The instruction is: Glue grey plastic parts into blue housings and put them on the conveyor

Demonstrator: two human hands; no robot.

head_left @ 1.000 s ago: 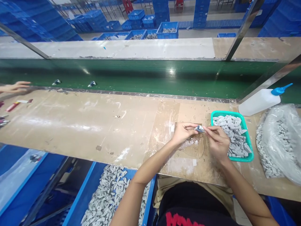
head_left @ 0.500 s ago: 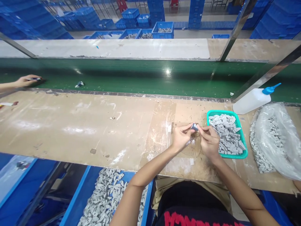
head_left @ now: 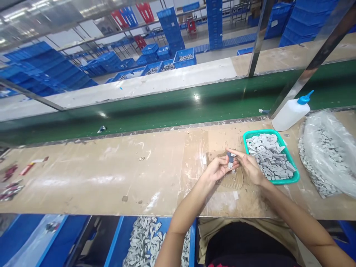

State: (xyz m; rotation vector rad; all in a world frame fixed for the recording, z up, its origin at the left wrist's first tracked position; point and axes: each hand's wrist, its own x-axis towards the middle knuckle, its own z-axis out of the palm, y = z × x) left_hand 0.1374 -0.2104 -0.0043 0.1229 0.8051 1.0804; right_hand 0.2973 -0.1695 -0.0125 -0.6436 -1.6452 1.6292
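Left hand (head_left: 218, 168) and right hand (head_left: 250, 167) together, fingertips clamped on a small grey part (head_left: 230, 158) just above the workbench (head_left: 111, 174). Long axis near upright in view, darker end toward the green conveyor (head_left: 167, 107) along the far edge. Just beside the right hand, green basket (head_left: 271, 181) of grey pieces; beyond, bottle (head_left: 290, 113) and plastic bag (head_left: 325, 148). Wide bare room leftward; near edge close under the wrists.

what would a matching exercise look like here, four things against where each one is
1 small grey part
2 squeeze bottle
3 green tray
4 plastic bag

A right end of the bench
B beside the green belt
C pinched between left hand and right hand
D just right of the right hand

Pairs: 1-C, 2-B, 3-D, 4-A
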